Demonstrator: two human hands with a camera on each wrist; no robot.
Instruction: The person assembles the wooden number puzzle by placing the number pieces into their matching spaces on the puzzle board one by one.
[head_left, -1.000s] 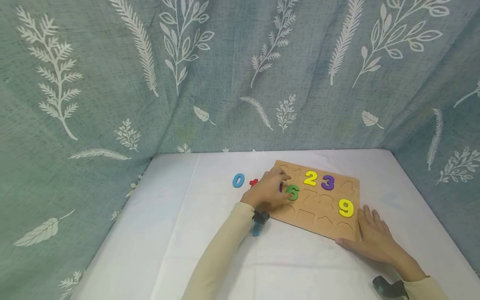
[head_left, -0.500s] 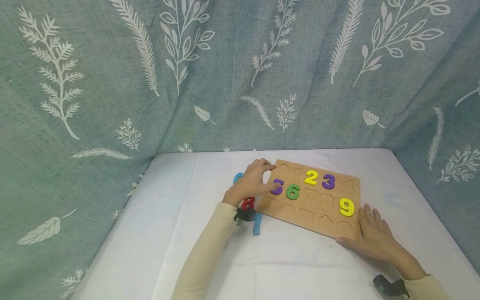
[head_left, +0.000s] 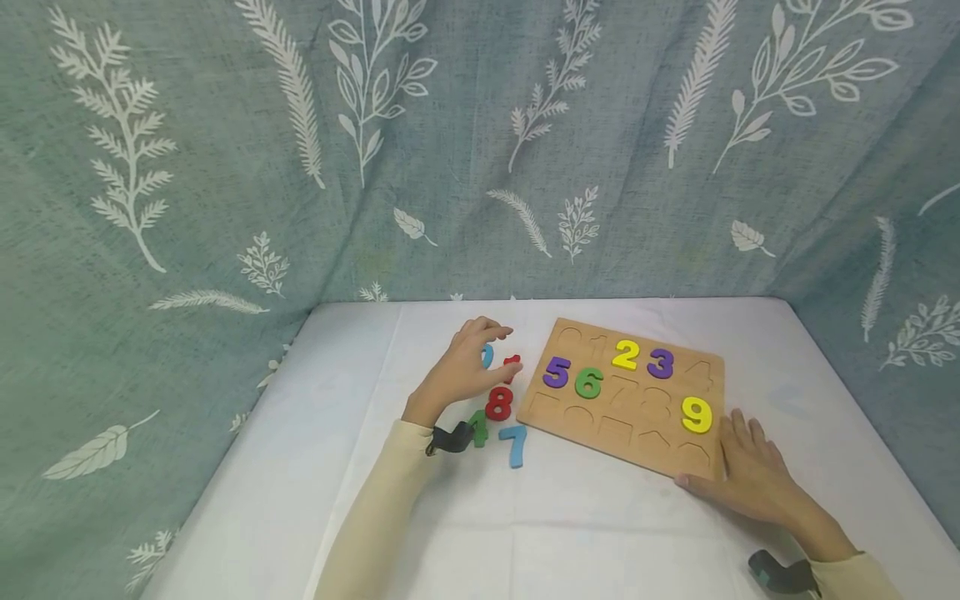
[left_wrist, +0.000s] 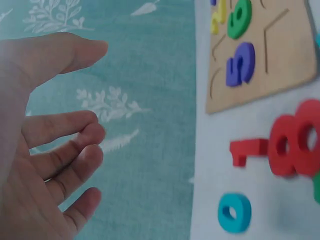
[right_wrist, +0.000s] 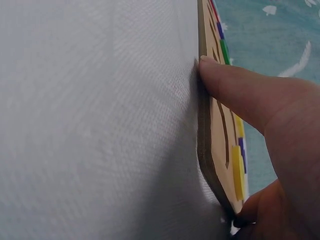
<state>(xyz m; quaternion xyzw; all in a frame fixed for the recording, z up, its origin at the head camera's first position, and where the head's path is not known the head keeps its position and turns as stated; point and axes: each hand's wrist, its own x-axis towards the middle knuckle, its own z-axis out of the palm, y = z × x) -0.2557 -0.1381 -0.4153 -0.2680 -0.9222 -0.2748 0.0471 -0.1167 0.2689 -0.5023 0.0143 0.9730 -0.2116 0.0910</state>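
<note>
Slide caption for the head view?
Empty left hand above loose numbers; right hand touching the edge of the number board.

The brown wooden number board (head_left: 645, 423) lies flat and skewed, with the right hand (head_left: 753, 471) touching its near right corner. It bears a yellow 2 (head_left: 626, 355), purple 3 (head_left: 661, 364), purple 5 (head_left: 557, 372), green 6 (head_left: 588, 383) and yellow 9 (head_left: 697, 415). Beside its left edge lie a blue 0 (left_wrist: 234, 213), red 1 (left_wrist: 248, 149), red 8 (head_left: 498, 403), green 4 (head_left: 479, 429) and blue 7 (head_left: 515, 447). The left hand (head_left: 461, 367), holding nothing, partly covers the 0 in the head view.
</note>
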